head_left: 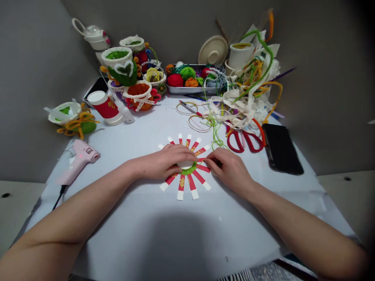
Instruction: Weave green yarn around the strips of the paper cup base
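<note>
A paper cup cut into strips (181,185) lies splayed flat on the table like a sunburst, its strips red with gold print and white tips. Bright green yarn (190,171) is wound round its white centre. My left hand (166,160) lies over the cup's left side, thumb and fingers gripping it about the centre. At the right side, my right hand (230,168) has thumb and forefinger pinched by the strip ends, on the green yarn. Loose green yarn (216,134) trails from beyond that hand up towards the tray. Both hands cover some strips.
A pink glue gun (80,160) lies left, near an uncut red cup (106,108) and several yarn-covered baskets (140,93). A metal tray (193,90) holds yarn balls at the back. Red-handled scissors (244,141), a black phone (283,148) and heaped lace (243,105) lie right.
</note>
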`<state>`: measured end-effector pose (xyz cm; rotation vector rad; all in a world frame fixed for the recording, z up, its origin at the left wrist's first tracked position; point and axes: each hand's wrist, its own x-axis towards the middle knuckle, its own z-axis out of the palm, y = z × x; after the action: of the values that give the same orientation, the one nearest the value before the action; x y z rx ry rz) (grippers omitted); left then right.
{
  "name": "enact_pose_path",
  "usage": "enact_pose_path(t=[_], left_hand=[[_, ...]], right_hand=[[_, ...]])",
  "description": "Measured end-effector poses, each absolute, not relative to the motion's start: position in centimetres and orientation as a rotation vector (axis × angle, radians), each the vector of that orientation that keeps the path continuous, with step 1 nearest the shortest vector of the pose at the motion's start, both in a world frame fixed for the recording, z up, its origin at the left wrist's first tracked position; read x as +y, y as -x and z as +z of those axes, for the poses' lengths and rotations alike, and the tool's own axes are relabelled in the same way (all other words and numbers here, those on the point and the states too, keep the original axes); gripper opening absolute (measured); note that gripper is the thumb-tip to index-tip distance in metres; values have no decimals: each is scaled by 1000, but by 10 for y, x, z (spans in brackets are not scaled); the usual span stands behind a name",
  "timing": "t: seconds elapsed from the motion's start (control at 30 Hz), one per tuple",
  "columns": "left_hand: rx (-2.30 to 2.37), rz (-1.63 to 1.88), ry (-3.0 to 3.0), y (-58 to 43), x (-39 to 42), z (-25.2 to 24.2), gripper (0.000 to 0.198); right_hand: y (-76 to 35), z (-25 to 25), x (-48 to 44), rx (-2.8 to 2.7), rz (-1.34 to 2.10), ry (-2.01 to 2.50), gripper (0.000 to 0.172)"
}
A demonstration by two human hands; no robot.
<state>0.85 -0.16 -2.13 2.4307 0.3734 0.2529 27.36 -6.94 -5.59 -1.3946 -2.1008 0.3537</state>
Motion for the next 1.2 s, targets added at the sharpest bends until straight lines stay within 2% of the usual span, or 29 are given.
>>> enact_pose_path(t=[0.33, 0.5, 0.63, 0.97, 1.2], left_hand=[[664, 429, -2434, -16, -12, -28, 57], [631, 391, -2428, -14, -8, -27, 51], [478, 308, -2455, -10, -3, -25, 33], [423, 137, -2595, -6, 0, -27, 46], [417, 183, -2551, -6, 0, -28, 43]], right_hand=[[-273, -58, -68, -2099, 399, 1411, 18], [-276, -54, -70, -2136, 414, 1327, 15], [-281, -49, -76, -2198, 423, 1134, 17], [-301, -23, -85, -2481, 534, 950, 22], [-300, -13, -95, -2617, 731, 868, 25]])
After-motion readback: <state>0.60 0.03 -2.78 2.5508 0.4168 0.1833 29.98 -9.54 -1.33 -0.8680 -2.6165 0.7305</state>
